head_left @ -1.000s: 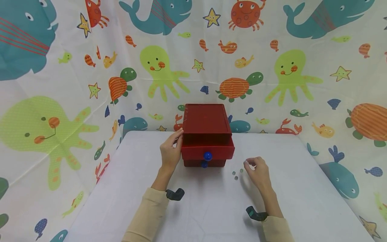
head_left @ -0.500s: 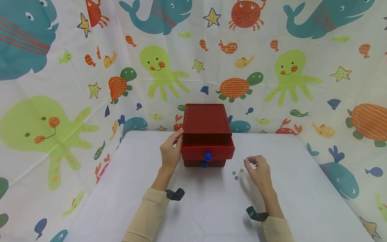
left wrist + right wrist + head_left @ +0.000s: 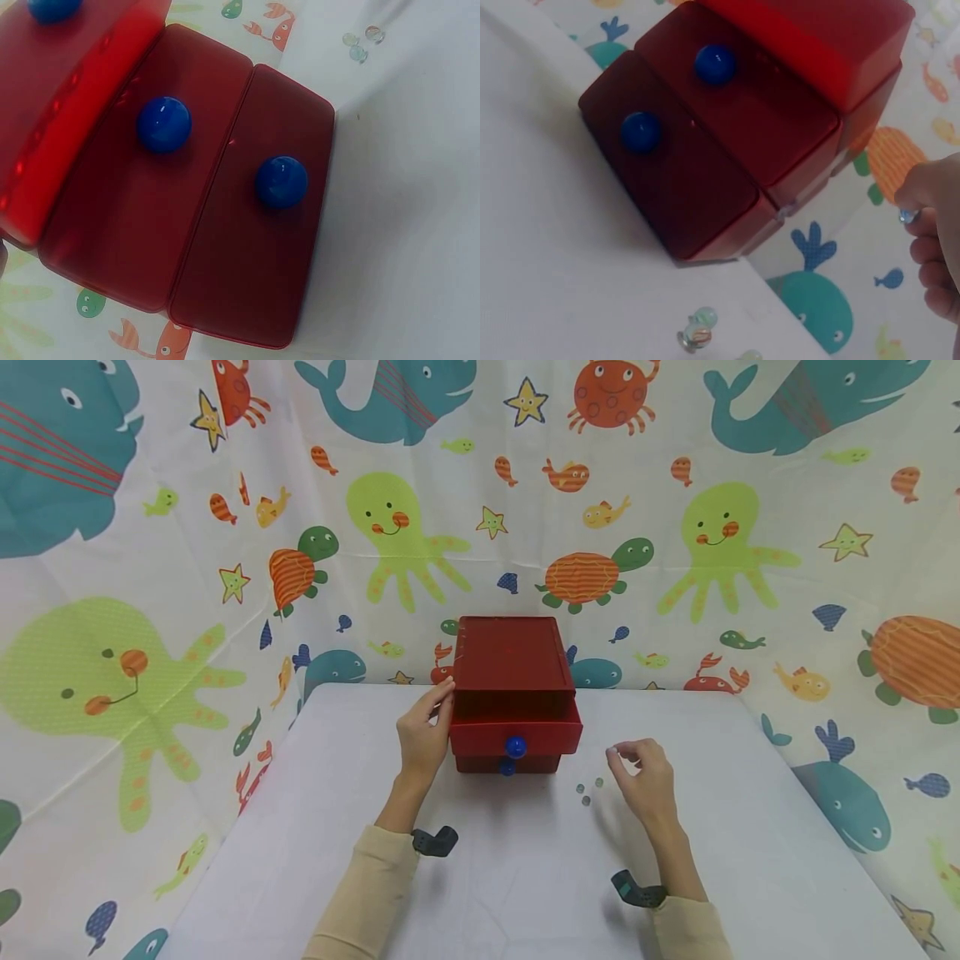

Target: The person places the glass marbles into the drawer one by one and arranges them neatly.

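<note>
A red drawer cabinet (image 3: 512,652) with blue knobs (image 3: 515,747) stands at the back middle of the table, its top drawer (image 3: 480,739) pulled out. My left hand (image 3: 423,735) touches the cabinet's left side near the top with its fingertips. At the right, my right hand (image 3: 647,781) is raised over the table and pinches a small clear glass marble (image 3: 908,217) between thumb and forefinger. Several more drawer fronts with knobs show below the open one in the left wrist view. Loose glass marbles (image 3: 586,801) lie left of my right hand, in front of the cabinet's right corner.
The white table (image 3: 517,877) runs back to a hanging cloth (image 3: 420,635) printed with sea animals, close behind the cabinet. Dark wrist cameras (image 3: 636,891) sit on both wrists. The pulled-out drawer juts forward over the lower ones.
My right hand has risen a little, away from the loose marbles, with the marble in its fingertips. My left hand and the cabinet have stayed in place.
</note>
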A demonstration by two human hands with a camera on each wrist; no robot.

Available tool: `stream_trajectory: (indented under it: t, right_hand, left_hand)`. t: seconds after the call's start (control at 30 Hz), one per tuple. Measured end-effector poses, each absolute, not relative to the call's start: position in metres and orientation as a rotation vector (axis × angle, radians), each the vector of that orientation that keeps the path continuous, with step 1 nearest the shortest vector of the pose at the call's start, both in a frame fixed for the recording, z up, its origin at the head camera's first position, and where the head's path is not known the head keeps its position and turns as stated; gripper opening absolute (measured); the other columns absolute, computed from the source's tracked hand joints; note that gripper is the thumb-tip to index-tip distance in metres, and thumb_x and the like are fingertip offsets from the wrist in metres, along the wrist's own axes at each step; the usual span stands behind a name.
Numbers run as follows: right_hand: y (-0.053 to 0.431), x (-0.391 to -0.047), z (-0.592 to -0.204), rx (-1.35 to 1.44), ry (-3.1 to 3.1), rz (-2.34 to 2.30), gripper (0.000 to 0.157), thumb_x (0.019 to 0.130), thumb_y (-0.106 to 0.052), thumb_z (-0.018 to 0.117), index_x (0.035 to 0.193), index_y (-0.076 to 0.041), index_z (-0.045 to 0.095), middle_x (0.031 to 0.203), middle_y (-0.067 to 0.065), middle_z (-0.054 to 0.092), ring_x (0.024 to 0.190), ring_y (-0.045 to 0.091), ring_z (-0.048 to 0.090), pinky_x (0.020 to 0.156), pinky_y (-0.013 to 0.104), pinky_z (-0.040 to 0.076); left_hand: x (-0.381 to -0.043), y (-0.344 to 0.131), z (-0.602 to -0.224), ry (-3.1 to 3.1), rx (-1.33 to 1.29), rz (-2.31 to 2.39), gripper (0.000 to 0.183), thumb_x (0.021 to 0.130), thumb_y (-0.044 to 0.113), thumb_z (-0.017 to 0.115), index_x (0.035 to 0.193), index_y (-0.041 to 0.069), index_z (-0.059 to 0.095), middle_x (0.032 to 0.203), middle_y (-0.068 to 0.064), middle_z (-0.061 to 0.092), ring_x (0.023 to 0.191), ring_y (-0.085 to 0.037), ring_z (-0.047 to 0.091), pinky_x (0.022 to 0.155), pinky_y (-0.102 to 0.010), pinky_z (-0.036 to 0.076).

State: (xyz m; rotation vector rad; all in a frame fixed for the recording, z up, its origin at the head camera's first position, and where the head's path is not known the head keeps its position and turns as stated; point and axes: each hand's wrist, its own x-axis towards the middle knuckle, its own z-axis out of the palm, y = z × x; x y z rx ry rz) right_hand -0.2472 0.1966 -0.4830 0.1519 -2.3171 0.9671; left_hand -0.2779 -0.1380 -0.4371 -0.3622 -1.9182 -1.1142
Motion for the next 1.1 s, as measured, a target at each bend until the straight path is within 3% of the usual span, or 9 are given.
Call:
stream_trajectory:
  t: [0.23, 0.5, 0.7, 0.9, 1.1]
  right_hand:
    - [0.195, -0.245, -0.477, 0.150, -2.287, 0.960, 0.019, 0.090, -0.019, 0.074, 0.097, -0.002, 0.070, 0.093, 0.012, 0.068, 0.090, 0.026, 0.065, 0.076, 0.041, 0.058]
    - [0.195, -0.242, -0.471, 0.170, -2.243, 0.969, 0.019, 0.090, -0.021, 0.075, 0.095, -0.004, 0.071, 0.092, 0.009, 0.068, 0.087, 0.022, 0.064, 0.076, 0.015, 0.050]
    - [0.194, -0.241, -0.467, 0.194, -2.211, 0.971, 0.017, 0.090, -0.020, 0.075, 0.094, -0.004, 0.072, 0.091, 0.009, 0.069, 0.086, 0.020, 0.063, 0.074, 0.019, 0.053]
    - [0.191, -0.241, -0.462, 0.247, -2.160, 0.979, 0.016, 0.089, -0.016, 0.076, 0.093, -0.002, 0.072, 0.089, 0.010, 0.069, 0.085, 0.021, 0.062, 0.076, 0.003, 0.043]
    - [0.188, -0.238, -0.452, 0.259, -2.149, 0.959, 0.015, 0.089, -0.016, 0.076, 0.093, -0.003, 0.072, 0.089, 0.009, 0.069, 0.086, 0.020, 0.062, 0.080, 0.002, 0.044]
  left_hand:
    - [-0.279, -0.138, -0.438, -1.907, -0.367, -1.113, 0.026, 0.098, 0.012, 0.064, 0.122, 0.003, 0.071, 0.123, -0.011, 0.073, 0.111, -0.022, 0.072, 0.085, -0.032, 0.062]
    - [-0.278, -0.138, -0.436, -1.907, -0.366, -1.115, 0.026, 0.098, 0.012, 0.064, 0.122, 0.002, 0.071, 0.123, -0.011, 0.073, 0.111, -0.023, 0.072, 0.085, -0.032, 0.062]
    - [-0.277, -0.138, -0.435, -1.912, -0.365, -1.121, 0.027, 0.098, 0.012, 0.064, 0.122, 0.002, 0.071, 0.123, -0.011, 0.073, 0.111, -0.023, 0.072, 0.085, -0.034, 0.063]
    - [-0.276, -0.138, -0.435, -1.924, -0.356, -1.124, 0.027, 0.099, 0.013, 0.063, 0.123, 0.003, 0.071, 0.124, -0.011, 0.072, 0.112, -0.023, 0.072, 0.086, -0.033, 0.062]
    - [-0.277, -0.138, -0.435, -1.913, -0.368, -1.123, 0.027, 0.099, 0.013, 0.063, 0.122, 0.003, 0.071, 0.124, -0.010, 0.072, 0.111, -0.023, 0.072, 0.086, -0.032, 0.062]
